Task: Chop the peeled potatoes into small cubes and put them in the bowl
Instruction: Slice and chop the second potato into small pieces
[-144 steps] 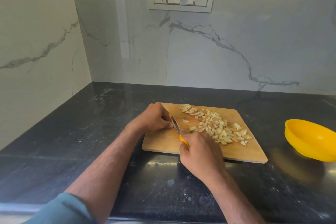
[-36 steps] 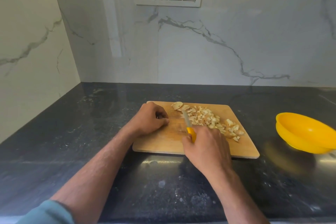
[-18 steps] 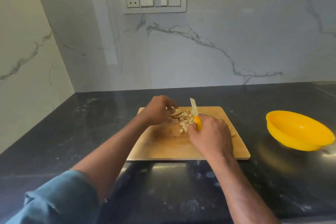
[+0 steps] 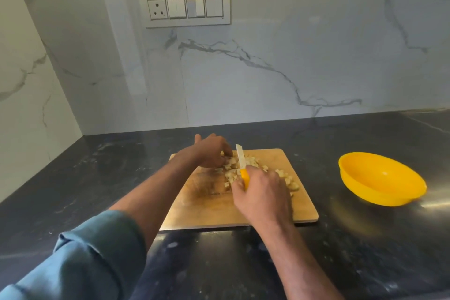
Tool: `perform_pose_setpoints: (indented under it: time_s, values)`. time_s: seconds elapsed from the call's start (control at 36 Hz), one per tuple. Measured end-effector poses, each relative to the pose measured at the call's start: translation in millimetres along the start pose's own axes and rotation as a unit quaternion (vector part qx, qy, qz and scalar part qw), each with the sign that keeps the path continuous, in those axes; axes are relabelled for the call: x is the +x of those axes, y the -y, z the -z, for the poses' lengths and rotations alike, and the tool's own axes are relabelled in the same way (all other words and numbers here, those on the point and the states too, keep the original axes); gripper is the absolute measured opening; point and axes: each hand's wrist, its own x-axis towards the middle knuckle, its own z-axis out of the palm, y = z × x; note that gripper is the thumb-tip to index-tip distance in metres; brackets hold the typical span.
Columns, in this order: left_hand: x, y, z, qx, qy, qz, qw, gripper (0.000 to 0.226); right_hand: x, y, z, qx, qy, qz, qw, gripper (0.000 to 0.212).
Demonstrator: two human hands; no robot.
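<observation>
A wooden cutting board (image 4: 209, 209) lies on the black counter, with a heap of pale potato pieces (image 4: 246, 165) on its far half. My right hand (image 4: 264, 196) grips the yellow handle of a small knife (image 4: 241, 159), whose white blade points away over the heap. My left hand (image 4: 209, 151) is at the heap's far left side, fingers curled down onto the pieces. Some pieces are hidden behind my right hand. The yellow bowl (image 4: 379, 179) sits right of the board; no potato shows inside it.
A marble backsplash and a side wall close off the back and left of the black counter (image 4: 97, 178). A switch panel (image 4: 184, 8) is mounted on the wall above the board.
My left hand has moved from the board's left part to the far side of the heap. The scattered pieces have been drawn into a tighter heap, and the knife now points away over it.
</observation>
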Motion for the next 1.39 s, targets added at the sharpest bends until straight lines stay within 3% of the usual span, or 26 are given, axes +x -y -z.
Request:
perform_pose_setpoints:
  time_s: [0.22, 0.44, 0.61, 0.75, 0.86, 1.0, 1.14, 1.25, 1.39]
  values:
    - [-0.7, 2.8, -2.1, -0.022, -0.027, -0.010, 0.999, 0.022, -0.6, 2.9, -3.5, -0.003, 0.011, 0.000, 1.000, 0.032]
    - [-7.4, 8.6, 2.1, -0.147, -0.095, -0.013, 0.985, 0.013, 0.3, 1.0, -6.6, 0.010, 0.001, -0.002, 1.000, 0.030]
    - [-23.0, 17.1, 6.7, -0.327, -0.179, -0.006, 0.928, 0.010, 1.8, -0.8, -8.5, 0.048, -0.014, 0.007, 0.999, 0.030]
    - [-58.9, 27.6, -4.4, -0.375, -0.237, -0.010, 0.896, 0.011, 0.7, 1.1, -3.6, 0.099, -0.006, 0.039, 0.994, 0.031]
    - [-95.7, 42.5, -18.8, -0.356, -0.224, -0.053, 0.906, 0.013, -2.8, 7.4, 2.0, 0.130, 0.014, 0.067, 0.989, 0.038]
    - [-126.4, 60.3, -18.6, -0.345, -0.128, -0.113, 0.923, 0.017, -10.2, 14.3, 2.0, 0.163, 0.052, 0.104, 0.980, 0.036]
    - [-139.2, 78.3, -19.8, -0.342, -0.093, -0.080, 0.932, 0.036, -18.7, 18.9, -5.8, 0.146, 0.085, 0.149, 0.974, 0.034]
    - [-139.3, 78.2, -18.3, -0.333, -0.135, -0.031, 0.933, 0.026, -22.1, 23.9, -4.9, 0.124, 0.111, 0.154, 0.974, 0.034]
    - [-136.3, 66.2, -25.6, -0.292, -0.094, 0.008, 0.952, 0.033, -23.2, 28.4, -4.8, 0.089, 0.141, 0.154, 0.974, 0.046]
